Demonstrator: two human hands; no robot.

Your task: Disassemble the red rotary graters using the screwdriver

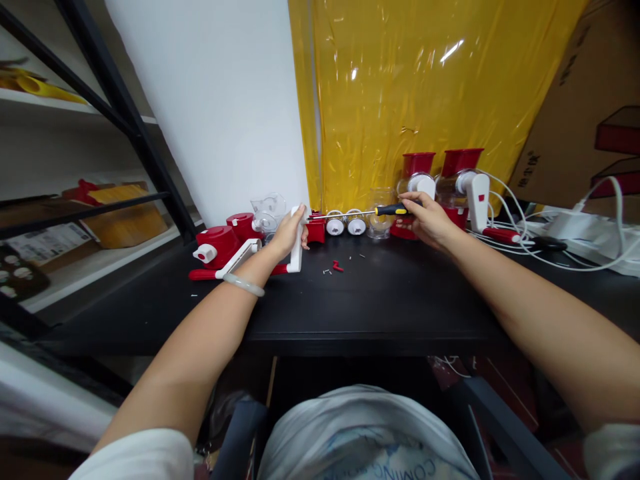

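Note:
My left hand (291, 231) is closed around a white crank handle (296, 257) with a red grip, held upright over the black table. My right hand (424, 215) grips the black and yellow handle of a screwdriver (391, 210). The screwdriver lies level, and its long shaft points left to the top of the crank handle by my left fingers; whether the tip touches it is too small to tell. Below the shaft, a small red part (338, 266) and several tiny screws (327, 272) rest on the table.
Red and white machine bodies (217, 248) stand at left. Two round white parts (335, 227) and clear pieces sit at the back. Two assembled red-topped machines (463, 163) stand at right, beside white cables and a power strip (607, 233). Shelves (75, 113) border the left.

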